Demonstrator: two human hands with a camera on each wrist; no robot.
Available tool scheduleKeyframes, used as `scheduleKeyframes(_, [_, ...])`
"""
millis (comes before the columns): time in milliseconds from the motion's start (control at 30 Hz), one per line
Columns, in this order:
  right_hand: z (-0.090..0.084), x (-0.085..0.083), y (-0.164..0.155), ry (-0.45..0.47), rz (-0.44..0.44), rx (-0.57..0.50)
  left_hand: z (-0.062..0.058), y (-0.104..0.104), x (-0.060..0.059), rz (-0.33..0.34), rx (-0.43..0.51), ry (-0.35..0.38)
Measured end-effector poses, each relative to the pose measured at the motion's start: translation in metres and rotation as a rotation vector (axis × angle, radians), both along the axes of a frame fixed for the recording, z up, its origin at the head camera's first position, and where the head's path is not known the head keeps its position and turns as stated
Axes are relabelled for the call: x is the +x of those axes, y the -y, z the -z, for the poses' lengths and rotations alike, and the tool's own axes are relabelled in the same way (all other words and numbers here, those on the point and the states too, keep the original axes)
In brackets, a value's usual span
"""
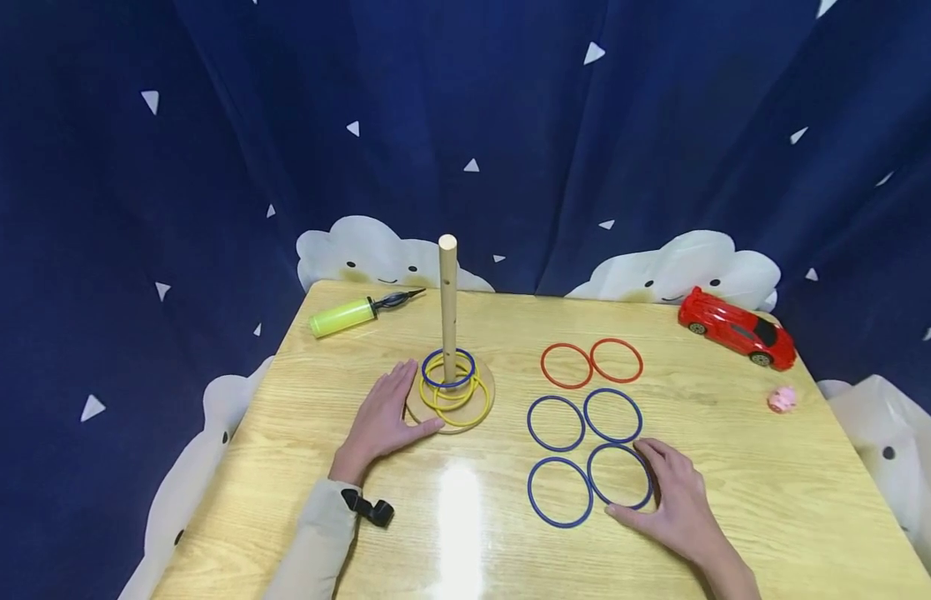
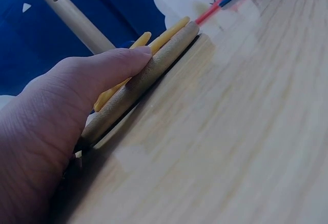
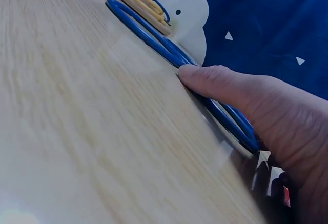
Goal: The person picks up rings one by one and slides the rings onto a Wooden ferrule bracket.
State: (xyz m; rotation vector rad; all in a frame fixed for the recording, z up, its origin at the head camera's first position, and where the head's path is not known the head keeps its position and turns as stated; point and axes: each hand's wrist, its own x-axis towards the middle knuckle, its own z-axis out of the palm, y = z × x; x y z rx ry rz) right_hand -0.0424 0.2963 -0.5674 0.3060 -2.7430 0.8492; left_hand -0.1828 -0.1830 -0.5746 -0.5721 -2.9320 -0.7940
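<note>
Bare tabletop [image 1: 465, 500] between peg base [image 1: 486, 398] and blue rings [image 1: 558, 492].

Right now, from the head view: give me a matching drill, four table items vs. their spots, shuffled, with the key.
Things:
1. yellow rings
2. red rings
3. toy car
4. pump

Places:
A. far right corner of the table
B. far left, behind the peg
C. stacked on the round base, under one blue ring
D. flat on the wood, just beyond the loose blue rings

Pairs: 1-C, 2-D, 3-A, 4-B
</note>
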Motion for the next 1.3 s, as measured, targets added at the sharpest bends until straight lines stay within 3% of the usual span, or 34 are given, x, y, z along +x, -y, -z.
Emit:
scheduleKeyframes(467, [0.007,-0.002,0.004,-0.127,0.036,0.013,0.0,0.0,0.0,-0.006,-0.008,0.026])
scheduleKeyframes(767, [0.003,-0.001,0.004,-0.182,0.025,0.015,0.0,0.001,0.001,-0.007,-0.009,0.02])
scheduleKeyframes(1000, [-0.021,-0.006,0.012,-0.206,-0.054,-0.018,0.001,0.002,0.005,-0.01,-0.015,0.03])
scheduleKeyframes(1300, [-0.071,-0.032,0.028,-0.172,-0.133,0.006,0.0,0.001,0.002,-0.012,-0.023,0.019])
